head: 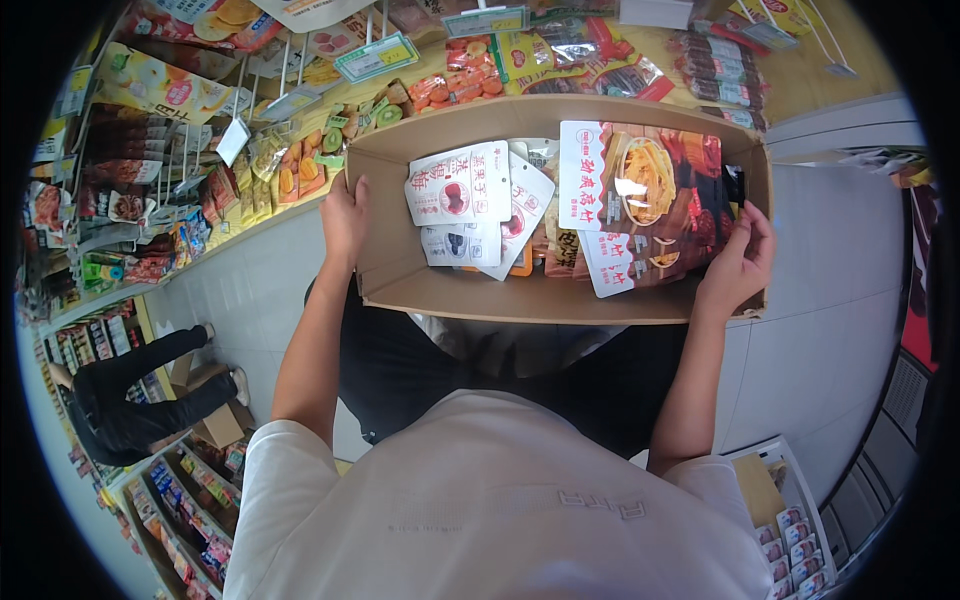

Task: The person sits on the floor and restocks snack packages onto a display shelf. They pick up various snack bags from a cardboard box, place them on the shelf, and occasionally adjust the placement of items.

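Observation:
An open cardboard box (480, 304) is held up before me, its far side close to the shelf front. My left hand (346, 217) grips its left end. At the right end, my right hand (739, 259) holds the box wall, with fingers at the rim beside the pouches. Inside on the left lie white dried-fruit pouches (457, 184), some overlapping. On the right are brown and white snack pouches (649, 180) with a picture of food in a bowl. Other packets show partly beneath and between them.
Snack shelves (300, 199) with hanging packets and price tags (376, 57) run ahead and left. Another person (112, 397) in dark clothes bends at shelves, far left, near cardboard cartons (217, 424). A white rack (795, 480) with packaged goods stands at lower right.

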{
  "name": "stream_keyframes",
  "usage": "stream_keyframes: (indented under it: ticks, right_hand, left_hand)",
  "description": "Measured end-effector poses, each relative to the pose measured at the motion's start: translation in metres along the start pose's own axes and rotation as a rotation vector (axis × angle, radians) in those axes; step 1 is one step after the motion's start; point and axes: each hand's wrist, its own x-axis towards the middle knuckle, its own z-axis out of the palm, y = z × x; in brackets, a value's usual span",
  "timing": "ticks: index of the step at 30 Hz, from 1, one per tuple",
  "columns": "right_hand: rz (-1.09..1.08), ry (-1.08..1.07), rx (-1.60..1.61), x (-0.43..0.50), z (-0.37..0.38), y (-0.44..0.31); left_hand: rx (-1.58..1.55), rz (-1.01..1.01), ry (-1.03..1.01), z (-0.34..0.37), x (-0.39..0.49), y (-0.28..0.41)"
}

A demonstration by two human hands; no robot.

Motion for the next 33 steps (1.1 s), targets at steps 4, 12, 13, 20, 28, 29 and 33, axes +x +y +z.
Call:
stream_keyframes:
  ticks: [4,12,13,20,28,29,33]
  right_hand:
    - [0.047,-0.023,0.017,0.001,0.006,0.000]
    - [0.028,-0.034,-0.030,0.004,0.004,0.004]
    - [0.028,-0.034,-0.026,0.003,0.004,0.005]
    - [-0.005,-0.060,-0.050,0.004,0.005,0.006]
    - [-0.034,-0.090,-0.139,0.001,0.003,0.005]
    - [-0.078,-0.095,-0.160,-0.001,0.004,0.007]
    - [-0.078,-0.120,-0.069,-0.005,0.016,-0.022]
  left_hand:
    - [0.033,-0.055,-0.033,-0.002,0.001,0.001]
    - [0.048,-0.094,-0.061,-0.001,0.007,-0.002]
    - [0.028,-0.088,-0.054,-0.001,0.005,-0.003]
    - [0.001,-0.086,-0.015,0.002,0.004,-0.009]
    - [0.027,-0.171,-0.069,-0.002,-0.006,0.007]
    - [0.068,-0.116,-0.031,0.000,-0.005,-0.004]
    - [0.048,-0.080,-0.011,-0.008,-0.004,0.019]
